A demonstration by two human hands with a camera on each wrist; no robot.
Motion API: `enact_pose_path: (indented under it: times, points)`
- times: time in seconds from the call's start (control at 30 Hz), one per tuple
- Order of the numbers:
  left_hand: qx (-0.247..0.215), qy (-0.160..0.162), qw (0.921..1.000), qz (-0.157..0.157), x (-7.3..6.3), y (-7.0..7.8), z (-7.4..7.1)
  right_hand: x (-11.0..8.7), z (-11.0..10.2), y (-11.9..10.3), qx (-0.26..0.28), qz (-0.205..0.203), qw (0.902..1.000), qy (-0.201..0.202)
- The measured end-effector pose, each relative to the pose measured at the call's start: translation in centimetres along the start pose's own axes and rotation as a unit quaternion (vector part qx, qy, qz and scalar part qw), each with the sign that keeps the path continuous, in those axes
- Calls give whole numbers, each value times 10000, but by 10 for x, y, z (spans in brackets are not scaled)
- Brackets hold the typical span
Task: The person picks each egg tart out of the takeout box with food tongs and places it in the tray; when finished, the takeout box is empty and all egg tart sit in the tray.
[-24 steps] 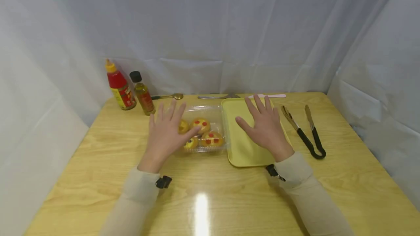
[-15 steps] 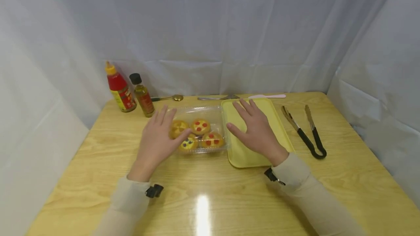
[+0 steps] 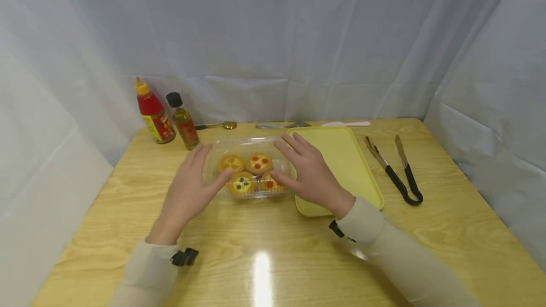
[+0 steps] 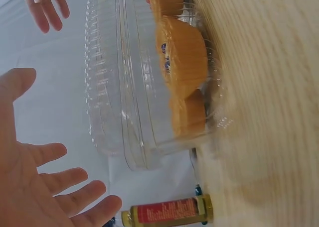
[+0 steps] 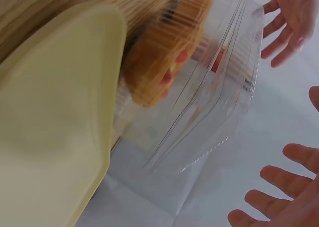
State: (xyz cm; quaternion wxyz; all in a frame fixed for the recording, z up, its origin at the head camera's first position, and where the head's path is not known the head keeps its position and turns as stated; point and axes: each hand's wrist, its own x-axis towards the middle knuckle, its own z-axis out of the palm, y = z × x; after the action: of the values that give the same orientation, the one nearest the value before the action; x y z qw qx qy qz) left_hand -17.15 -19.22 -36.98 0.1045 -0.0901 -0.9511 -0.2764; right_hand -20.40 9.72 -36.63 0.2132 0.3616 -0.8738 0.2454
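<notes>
A clear hinged plastic container [image 3: 256, 142], its lid down, lies on the table with several round tarts inside. One tart [image 3: 241, 183] is topped with blue dots, another [image 3: 259, 162] with red dots. Over the container's left end I hold my left hand [image 3: 187, 188], fingers spread and relaxed. My right hand [image 3: 309, 174] hovers over its right end and the near tray edge, its thumb overlapping a red-dotted tart in the head view. Both wrist views show a gap between the fingers and the lid [image 4: 104, 87]. Neither hand holds anything.
A yellow tray [image 3: 354, 174] lies right of the container; black-handled tongs [image 3: 403, 181] lie spread beyond it. A red squeeze bottle [image 3: 155, 115] and a black-capped oil bottle [image 3: 185, 124] stand back left. Spoon [image 3: 229, 125], fork [image 3: 298, 125] and pink-handled knife [image 3: 358, 123] line the back edge.
My right hand has moved left from over the tray to the container's right end. My left hand has shifted left and nearer to me, uncovering the tarts.
</notes>
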Motion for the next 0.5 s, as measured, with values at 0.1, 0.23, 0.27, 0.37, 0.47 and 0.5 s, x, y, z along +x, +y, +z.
enact_pose_path:
  times: [0.1, 0.23, 0.27, 0.37, 0.47, 0.5]
  points:
    - [-266, 14, 9996, -83, -3, -5, -1, 5, 4, -7, 25, -266, 9996, -5]
    - [-545, -53, 9981, -274, -9, -9, -3, 12, 10, -15, 16, -563, 9984, -10]
    - [-610, -81, 9976, -330, -11, -10, -4, 14, 12, -17, 9, -596, 9982, -40]
    - [-861, -131, 9949, -499, -14, -14, -4, 19, 18, -22, 47, -588, 9980, -242]
    - [-1199, -158, 9908, -603, -18, -21, -4, 24, 23, -28, 152, -554, 9972, -488]
    - [-1314, -158, 9892, -627, -19, -23, -4, 26, 25, -30, 188, -560, 9967, -550]
